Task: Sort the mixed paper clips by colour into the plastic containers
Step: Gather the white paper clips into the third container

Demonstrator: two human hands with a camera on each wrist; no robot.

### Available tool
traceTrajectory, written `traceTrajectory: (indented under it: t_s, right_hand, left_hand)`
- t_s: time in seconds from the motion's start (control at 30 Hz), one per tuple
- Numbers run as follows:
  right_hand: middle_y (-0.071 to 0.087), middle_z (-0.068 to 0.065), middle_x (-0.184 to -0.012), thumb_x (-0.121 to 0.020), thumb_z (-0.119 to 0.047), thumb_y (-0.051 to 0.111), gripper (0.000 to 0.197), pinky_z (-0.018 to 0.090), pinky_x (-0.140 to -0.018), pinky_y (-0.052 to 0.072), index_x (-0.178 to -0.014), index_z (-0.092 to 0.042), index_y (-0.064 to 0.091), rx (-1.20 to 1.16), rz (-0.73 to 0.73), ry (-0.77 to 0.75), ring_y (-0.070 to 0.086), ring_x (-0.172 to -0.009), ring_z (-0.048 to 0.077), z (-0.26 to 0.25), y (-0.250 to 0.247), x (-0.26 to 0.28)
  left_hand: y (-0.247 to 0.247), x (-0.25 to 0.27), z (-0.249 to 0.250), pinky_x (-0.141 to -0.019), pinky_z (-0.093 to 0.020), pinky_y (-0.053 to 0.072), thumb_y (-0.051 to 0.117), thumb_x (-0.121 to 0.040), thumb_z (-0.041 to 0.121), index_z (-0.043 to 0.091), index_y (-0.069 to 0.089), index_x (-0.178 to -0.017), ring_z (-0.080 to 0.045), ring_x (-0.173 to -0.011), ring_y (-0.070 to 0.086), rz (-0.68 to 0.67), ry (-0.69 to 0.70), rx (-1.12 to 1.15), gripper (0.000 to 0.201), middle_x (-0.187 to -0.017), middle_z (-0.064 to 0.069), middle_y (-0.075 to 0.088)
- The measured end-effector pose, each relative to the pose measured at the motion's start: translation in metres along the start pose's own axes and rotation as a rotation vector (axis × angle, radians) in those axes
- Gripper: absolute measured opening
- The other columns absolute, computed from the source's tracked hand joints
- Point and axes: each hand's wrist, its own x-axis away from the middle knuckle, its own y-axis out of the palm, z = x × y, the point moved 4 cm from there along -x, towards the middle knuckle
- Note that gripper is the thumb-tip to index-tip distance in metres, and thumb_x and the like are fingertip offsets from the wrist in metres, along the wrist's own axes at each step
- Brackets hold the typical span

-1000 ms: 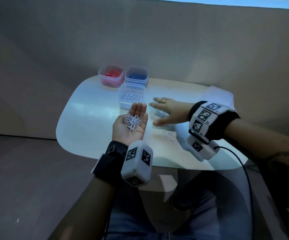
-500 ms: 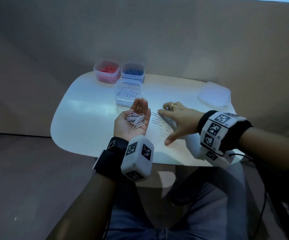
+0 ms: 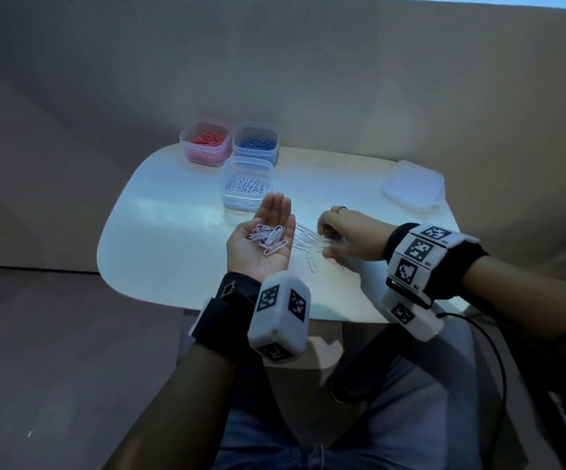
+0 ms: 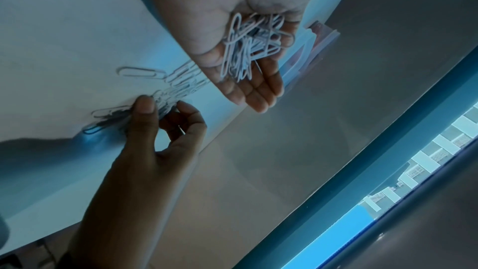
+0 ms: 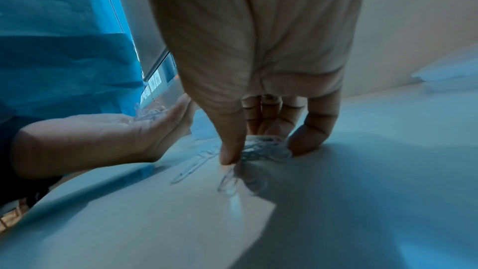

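Gathering: the right hand [image 3: 346,237] is bunching loose white clips [image 3: 308,244] on the tabletop [image 3: 173,232], thumb and fingers curled round a small heap, grip clamped on it
Change: half a second ago this hand lay flatter, fingers spread over the scatter; now the fingers have drawn in, raking the clips together
Left hand: the left hand [image 3: 264,239] waits palm up at 9 o'clock of the right one, grip apart, fingers straight, carrying a pile of white clips [image 3: 268,238]
White container: a clear tub [image 3: 246,183] of white clips stands at 12 o'clock of the left hand, just beyond its fingertips
Other containers: a red-clip tub [image 3: 205,142] and a blue-clip tub [image 3: 256,144] sit side by side further off at 12 o'clock
Lids: a stack of clear lids [image 3: 412,186] lies at 2 o'clock, well apart
Meaning: only white clips seem left loose, so sorting looks nearly done; the heap likely goes to the waiting palm, then the white tub
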Motion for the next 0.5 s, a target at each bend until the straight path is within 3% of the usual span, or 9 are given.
traceTrajectory:
  t_s: [0.1, 0.3, 0.5]
  right_hand:
    - [0.04, 0.002, -0.101, -0.089, -0.014, 0.057, 0.028, 0.023, -0.079, 0.032, -0.114, -0.003, 0.049, -0.005, 0.016, 0.027, 0.038, -0.091, 0.015, 0.001, 0.0, -0.003]
    - [0.056, 0.012, -0.114, -0.09, -0.011, 0.056, 0.022, 0.022, -0.078, 0.032, -0.11, -0.004, 0.055, -0.003, 0.052, 0.069, 0.048, -0.1, 0.023, 0.0, -0.002, -0.007]
    - [0.056, 0.008, -0.103, -0.088, -0.007, 0.055, 0.018, 0.021, -0.075, 0.033, -0.106, -0.003, 0.057, -0.101, 0.099, 0.094, 0.044, -0.09, 0.016, 0.001, -0.003, -0.007]
  left_hand:
    - [0.003, 0.0, 0.0, -0.066, -0.032, 0.057, 0.037, -0.068, 0.007, 0.001, 0.066, -0.085, -0.021, -0.07, 0.071, -0.017, 0.003, -0.014, 0.035, -0.081, -0.011, 0.071]
    - [0.003, 0.0, -0.007, -0.067, -0.031, 0.057, 0.036, -0.068, 0.007, -0.001, 0.075, -0.071, -0.021, -0.072, 0.071, -0.048, -0.003, -0.023, 0.039, -0.082, -0.012, 0.071]
    - [0.005, 0.0, -0.01, -0.068, -0.029, 0.057, 0.036, -0.067, 0.008, 0.001, 0.075, -0.07, -0.019, -0.073, 0.072, -0.065, -0.024, -0.043, 0.04, -0.082, -0.009, 0.072]
